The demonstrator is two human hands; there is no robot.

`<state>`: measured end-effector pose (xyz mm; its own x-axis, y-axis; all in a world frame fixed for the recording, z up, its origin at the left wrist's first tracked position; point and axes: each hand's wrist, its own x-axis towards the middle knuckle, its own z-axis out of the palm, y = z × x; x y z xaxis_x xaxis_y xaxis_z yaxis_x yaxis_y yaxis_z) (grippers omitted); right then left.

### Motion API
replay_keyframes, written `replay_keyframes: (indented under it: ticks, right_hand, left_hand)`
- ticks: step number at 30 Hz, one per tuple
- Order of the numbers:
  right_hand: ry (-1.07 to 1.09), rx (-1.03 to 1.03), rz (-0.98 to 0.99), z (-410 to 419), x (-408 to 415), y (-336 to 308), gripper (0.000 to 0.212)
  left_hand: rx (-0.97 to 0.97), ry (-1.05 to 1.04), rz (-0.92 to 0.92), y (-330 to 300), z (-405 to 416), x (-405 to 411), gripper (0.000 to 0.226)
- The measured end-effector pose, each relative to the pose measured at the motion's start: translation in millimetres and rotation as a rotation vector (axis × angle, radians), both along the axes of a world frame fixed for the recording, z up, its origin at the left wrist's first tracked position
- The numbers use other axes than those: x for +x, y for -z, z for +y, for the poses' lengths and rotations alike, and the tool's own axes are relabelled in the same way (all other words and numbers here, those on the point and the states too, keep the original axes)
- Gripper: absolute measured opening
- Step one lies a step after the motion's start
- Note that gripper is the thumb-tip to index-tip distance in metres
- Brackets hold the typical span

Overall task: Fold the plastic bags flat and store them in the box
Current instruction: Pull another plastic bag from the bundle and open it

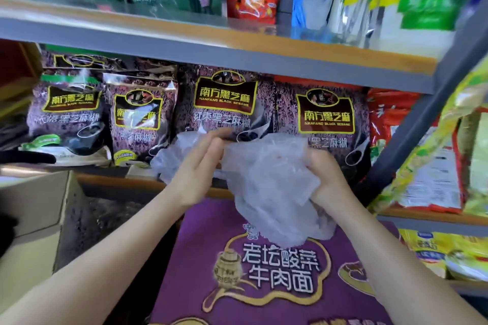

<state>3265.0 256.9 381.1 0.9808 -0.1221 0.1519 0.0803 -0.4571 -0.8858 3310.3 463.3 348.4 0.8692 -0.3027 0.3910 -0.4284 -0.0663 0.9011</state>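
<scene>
Sesame bags (224, 103): "NANFANG BLACK SESAME"; purple carton (277, 272): "老坛酸菜牛肉面".

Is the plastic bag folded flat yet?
No. The plastic bag hangs crumpled, bunched in the right hand, left hand against it.
</scene>
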Motion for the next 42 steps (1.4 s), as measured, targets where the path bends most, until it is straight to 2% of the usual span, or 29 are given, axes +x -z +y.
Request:
replay_keyframes:
  ticks: [1,2,4,5,7,10,11,12,14,15,16,18,20,23,25,28,29,32,34,35,37,39,41,42]
  right_hand:
    - [-0.033,-0.023,-0.023,2,-8,0,0.031]
    - [-0.077,-0.062,-0.055,4,-17,1,0.041]
    - [-0.093,-0.068,-0.068,6,-34,3,0.039]
    - [-0.104,-0.025,-0.039,5,-44,1,0.029]
    - [-0.17,0.088,0.025,-7,-59,1,0.022]
    - [-0.162,0.184,0.115,-33,-77,6,0.045]
    - [-0.162,0.201,0.152,-42,-83,7,0.046]
    - [-0.185,0.21,0.209,-52,-88,11,0.041]
    - [-0.232,0.153,0.337,-69,-99,19,0.025]
    - [-0.242,0.082,0.339,-74,-106,22,0.015]
    - [-0.236,0.019,0.298,-78,-111,22,0.009]
    - [-0.273,0.036,0.152,-84,-126,12,0.026]
    - [-0.376,0.069,0.066,-79,-145,-7,0.035]
    - [-0.527,-0.201,-0.044,-65,-172,-21,0.038]
    - [-0.483,-0.182,-0.135,-65,-180,-13,0.024]
    - [-0.366,0.115,-0.143,-76,-187,-5,0.019]
    - [-0.336,0.281,-0.091,-81,-191,-3,0.02]
    - [-0.123,0.779,0.157,-103,-194,4,0.04]
    - [-0.005,0.918,0.276,-117,-196,7,0.045]
    - [0.018,0.955,0.309,-122,-199,8,0.044]
    - [0.075,0.923,0.321,-132,-204,15,0.035]
    - [0.173,0.805,0.334,-141,-209,24,0.027]
    - [0.196,0.635,0.368,-144,-211,27,0.023]
    - [0.177,0.488,0.374,-143,-213,25,0.023]
  left_hand:
    - [-0.026,0.075,-0.025,-7,-5,-20,0.041]
    - [0.028,0.104,-0.064,-10,-10,-36,0.048]
    - [0.262,0.034,-0.261,-10,-17,-56,0.057]
    - [0.333,-0.017,-0.335,-9,-20,-62,0.054]
    - [0.35,-0.074,-0.325,-11,-22,-75,0.041]
    - [0.299,-0.148,-0.256,-9,-20,-95,0.01]
    - [0.296,-0.176,-0.278,-6,-19,-100,0.019]
    - [0.307,-0.182,-0.29,-4,-19,-108,0.026]
    - [0.346,-0.158,-0.293,-2,-23,-121,0.021]
    - [0.361,-0.159,-0.3,-1,-26,-128,0.02]
    - [0.363,-0.165,-0.312,-2,-30,-134,0.024]
    - [0.357,-0.182,-0.328,-4,-40,-144,0.033]
    - [0.33,-0.195,-0.32,-8,-51,-156,0.043]
    - [0.329,-0.221,-0.294,-13,-67,-173,0.048]
    - [0.285,-0.21,-0.217,-13,-75,-184,0.047]
    - [0.137,-0.125,-0.059,-13,-84,-205,0.052]
    - [0.073,-0.035,-0.004,-12,-85,-212,0.045]
    - [-0.02,0.294,0.178,-10,-85,-233,0.025]
    - [-0.017,0.359,0.273,-7,-84,-247,0.02]
    - [-0.002,0.315,0.296,-4,-85,-252,0.028]
    - [0.028,0.176,0.315,4,-88,-259,0.037]
    - [0.065,0.043,0.331,10,-89,-263,0.036]
    - [0.193,-0.12,0.283,14,-92,-265,0.031]
    - [0.287,-0.213,0.231,14,-94,-265,0.031]
